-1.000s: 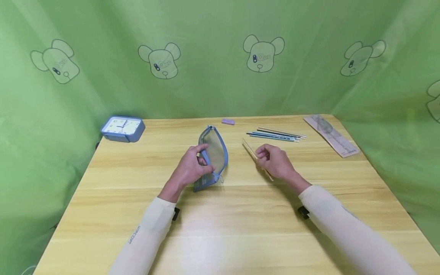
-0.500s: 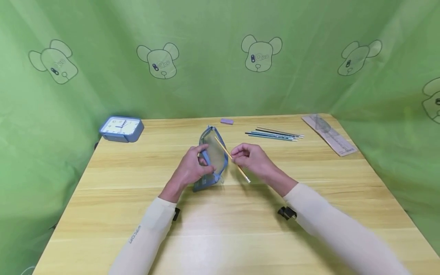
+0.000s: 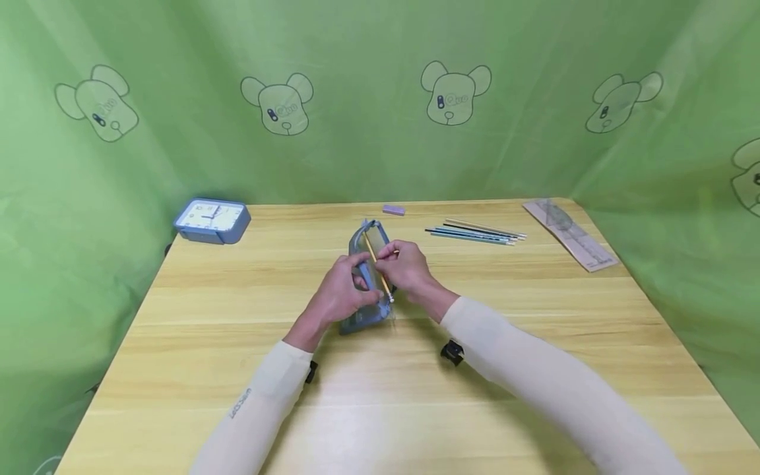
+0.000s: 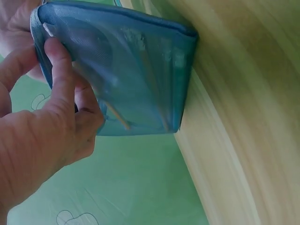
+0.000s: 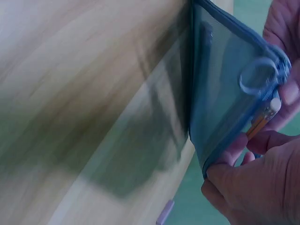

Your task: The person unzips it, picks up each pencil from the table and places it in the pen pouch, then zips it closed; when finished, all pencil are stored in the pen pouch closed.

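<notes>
Purple eraser [image 3: 394, 210] beyond blue pouch [image 4: 136, 75]

"LetsSlim" on left sleeve [image 3: 255, 410], blurred characters on clock [image 3: 212, 221], curtain [image 3: 368, 155]

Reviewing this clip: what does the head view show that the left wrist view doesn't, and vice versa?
Head view only: the blue clock, purple eraser, loose pencils and flat packet lying on the table.

Left wrist view only: slender shapes visible through the sheer side of the pouch, too blurred to identify.

Both: the left hand holding the pouch, some of the right hand, the wooden tabletop and the green curtain.
</notes>
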Demonstrator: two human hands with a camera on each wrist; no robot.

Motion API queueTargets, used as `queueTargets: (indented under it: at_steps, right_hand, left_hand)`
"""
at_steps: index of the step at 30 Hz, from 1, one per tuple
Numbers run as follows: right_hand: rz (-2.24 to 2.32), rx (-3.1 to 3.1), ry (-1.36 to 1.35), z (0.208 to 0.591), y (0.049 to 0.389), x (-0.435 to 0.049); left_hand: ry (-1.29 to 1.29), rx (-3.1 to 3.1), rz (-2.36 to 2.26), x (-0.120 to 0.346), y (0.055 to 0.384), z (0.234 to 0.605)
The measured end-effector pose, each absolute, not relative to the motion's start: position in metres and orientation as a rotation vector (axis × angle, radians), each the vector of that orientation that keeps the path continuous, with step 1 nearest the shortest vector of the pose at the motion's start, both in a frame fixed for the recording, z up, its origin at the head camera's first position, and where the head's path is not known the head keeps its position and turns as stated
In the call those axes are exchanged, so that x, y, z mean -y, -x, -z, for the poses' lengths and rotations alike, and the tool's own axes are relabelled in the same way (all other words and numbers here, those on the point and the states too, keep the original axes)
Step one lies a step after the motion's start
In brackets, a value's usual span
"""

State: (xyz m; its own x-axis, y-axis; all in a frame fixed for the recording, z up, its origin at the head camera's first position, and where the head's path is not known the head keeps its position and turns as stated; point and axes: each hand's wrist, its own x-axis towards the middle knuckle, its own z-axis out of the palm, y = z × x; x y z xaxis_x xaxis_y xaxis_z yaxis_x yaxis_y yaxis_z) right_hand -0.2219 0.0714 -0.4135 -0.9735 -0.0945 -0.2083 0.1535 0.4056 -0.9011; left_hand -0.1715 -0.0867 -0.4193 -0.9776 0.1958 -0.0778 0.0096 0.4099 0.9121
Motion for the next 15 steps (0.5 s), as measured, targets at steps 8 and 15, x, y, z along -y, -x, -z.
queueTargets:
  at_steps: [8, 15]
  right_hand:
    - [1.472, -2.589, -0.110, 0.419, 0.221, -0.056]
    - [1.457, -2.676, -0.086, 0.419, 0.220, -0.053]
  left_hand:
    - [-0.166, -2.499, -1.661, 0.086, 0.174, 0.422]
    - [-0.074, -2.471, -1.776, 0.088, 0.176, 0.424]
